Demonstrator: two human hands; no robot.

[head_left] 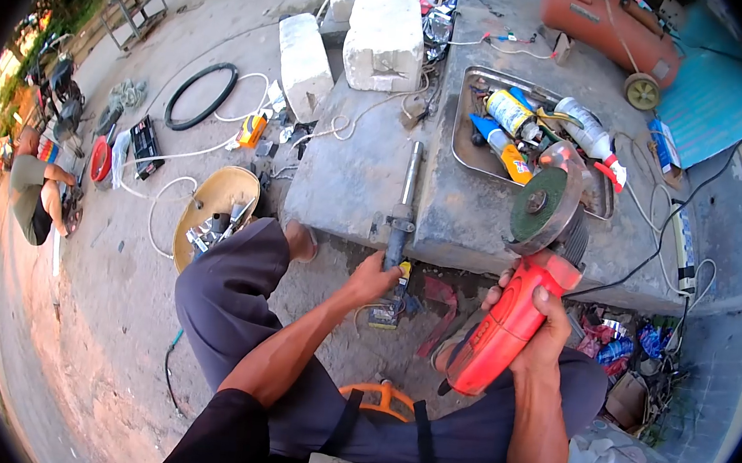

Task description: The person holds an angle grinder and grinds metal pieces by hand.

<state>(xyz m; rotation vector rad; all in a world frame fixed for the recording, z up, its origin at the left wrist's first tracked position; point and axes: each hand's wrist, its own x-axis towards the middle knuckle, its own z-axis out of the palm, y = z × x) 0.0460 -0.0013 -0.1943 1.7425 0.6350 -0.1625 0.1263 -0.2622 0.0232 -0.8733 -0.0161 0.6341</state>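
Angle grinder (513, 312) clasped in right hand (545, 336), palm hidden, left hand (373, 279) gripping metal tool (403, 217), lower end covered

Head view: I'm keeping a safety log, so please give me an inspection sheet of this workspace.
Surface: grey concrete slab, darkly stained in places.
Job's things: red angle grinder with green disc, apart from the metal tool; cannot tell whether the disc spins.
Clutter: metal tray of bottles and cans; tan bowl of metal parts; litter at right.
Grips: left hand closed round the metal tool's lower end; right hand round the grinder body.
Cables: black cable runs toward the grinder, its join hidden; white power strip at right.
Surroundings: another person at far left; reddish tank beyond the tray; white blocks.
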